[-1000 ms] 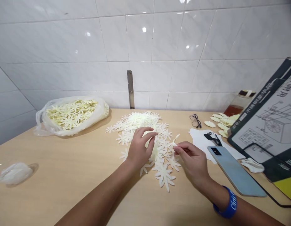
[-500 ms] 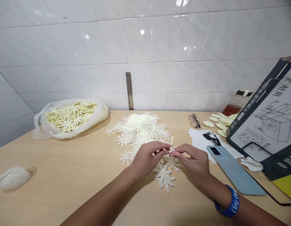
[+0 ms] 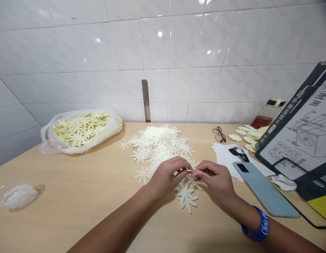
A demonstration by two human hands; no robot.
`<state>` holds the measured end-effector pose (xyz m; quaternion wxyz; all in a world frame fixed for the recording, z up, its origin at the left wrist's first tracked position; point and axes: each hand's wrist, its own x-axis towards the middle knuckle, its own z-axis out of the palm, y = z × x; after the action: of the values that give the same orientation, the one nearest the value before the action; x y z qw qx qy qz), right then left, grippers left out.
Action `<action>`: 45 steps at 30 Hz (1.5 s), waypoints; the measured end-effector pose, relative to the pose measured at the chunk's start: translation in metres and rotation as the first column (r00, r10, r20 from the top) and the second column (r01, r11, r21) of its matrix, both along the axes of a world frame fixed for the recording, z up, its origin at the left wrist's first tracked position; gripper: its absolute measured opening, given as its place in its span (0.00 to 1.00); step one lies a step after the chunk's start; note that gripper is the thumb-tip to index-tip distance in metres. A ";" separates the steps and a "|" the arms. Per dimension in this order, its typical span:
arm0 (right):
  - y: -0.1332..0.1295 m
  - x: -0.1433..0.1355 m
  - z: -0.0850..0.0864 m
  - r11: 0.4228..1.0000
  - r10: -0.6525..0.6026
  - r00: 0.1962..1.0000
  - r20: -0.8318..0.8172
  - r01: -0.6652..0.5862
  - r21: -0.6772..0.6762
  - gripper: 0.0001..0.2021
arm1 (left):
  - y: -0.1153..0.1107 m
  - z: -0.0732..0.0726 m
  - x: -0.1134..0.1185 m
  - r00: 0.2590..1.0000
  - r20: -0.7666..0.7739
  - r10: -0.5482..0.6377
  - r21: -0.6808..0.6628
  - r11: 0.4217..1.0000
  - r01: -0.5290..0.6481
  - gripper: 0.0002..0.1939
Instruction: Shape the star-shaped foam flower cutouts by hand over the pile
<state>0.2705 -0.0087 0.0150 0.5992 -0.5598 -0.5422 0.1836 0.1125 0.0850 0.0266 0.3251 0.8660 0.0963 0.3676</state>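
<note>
My left hand (image 3: 169, 175) and my right hand (image 3: 214, 177) meet in front of a heap of white flower-shaped cutouts (image 3: 159, 140). Both are closed, thumbs against fingers, pinching a small pale petal piece (image 3: 192, 169) between them. Most of that piece is hidden by my fingertips. Just below, a loose white flower cutout (image 3: 186, 196) with long narrow petals lies flat on the table, and part of another one shows between it and my right hand. A blue wristband (image 3: 258, 226) circles my right wrist.
On the left, a plastic bag (image 3: 114, 130) of yellowish flower cutouts and a clear plastic bundle (image 3: 19, 196). To the right, a phone (image 3: 268, 191), white paper (image 3: 223, 158), eyeglasses (image 3: 219, 134), scalloped cutouts (image 3: 254, 133), a jar of reddish-brown liquid (image 3: 261, 121) and a printed box (image 3: 297, 140).
The petal tip that stood up above my fingertips now lies lower between them. My hands keep nearly the same place and stay pinched; the view has shifted slightly.
</note>
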 end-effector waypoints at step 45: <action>0.024 0.017 -0.013 0.978 -0.064 0.709 -0.702 -0.096 -0.186 0.16 | 0.017 -0.004 0.000 0.873 0.154 0.463 -0.555 0.771 -0.311 0.04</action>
<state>0.2874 0.0153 0.0019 0.6967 -0.5021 -0.2552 0.4443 0.1121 0.1025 0.0230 0.4704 0.6467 0.3215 0.5072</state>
